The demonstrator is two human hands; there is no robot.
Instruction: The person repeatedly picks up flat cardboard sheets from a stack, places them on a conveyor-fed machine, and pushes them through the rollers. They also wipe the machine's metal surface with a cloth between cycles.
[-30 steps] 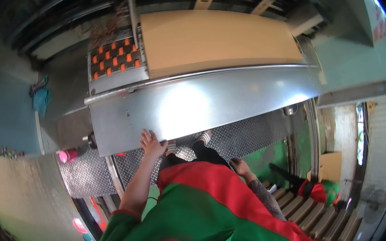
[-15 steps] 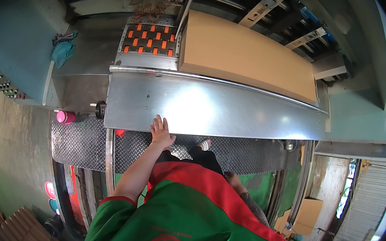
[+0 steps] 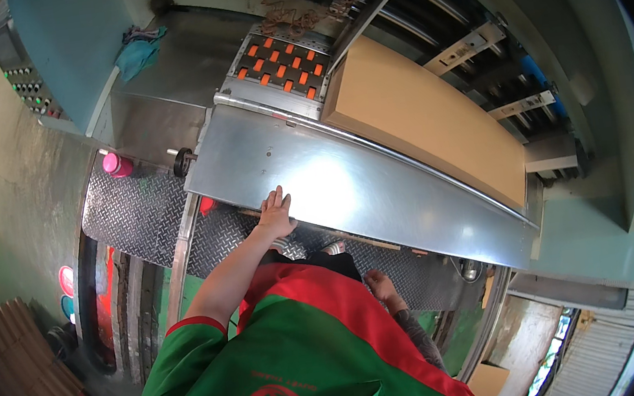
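"Silver metal is under the left hand (image 3: 277,215), right?"

"Yes. That hand lies on the near edge of the long metal shelf (image 3: 233,157), with its fingers spread. It isn't squeezing anything."

"And the right hand (image 3: 381,285)?"

"It hangs by the person's side, with its fingers a bit curled. I can't tell if there's something inside it."

"Could the left hand get hurt?"

"Maybe. The shelf looks smooth. If the person leaned on it too hard, the palm might slip off. The edge might scratch, too."

"What's past the shelf?"

"A round rail (image 3: 242,104) runs along the far side. Just behind it lies the big brown cardboard (image 3: 434,120)."

"What could go wrong there?"

"If someone pushed the cardboard crooked, a corner might hit the rail and get bent. And fingers could get pinched between them."

"What are those orange bits?"

"Little orange rollers (image 3: 277,64), to the left of the cardboard. If they turn easily, cardboard put on them might roll too far."

"Anything else?"

"A black wheel (image 3: 184,162) sticks out at the shelf's left end. A loose sleeve (image 3: 175,366) might catch on it. Near that is a pink pot (image 3: 117,165), by the bumpy metal floor (image 3: 129,213). A careless foot (image 3: 335,249) could knock it over."
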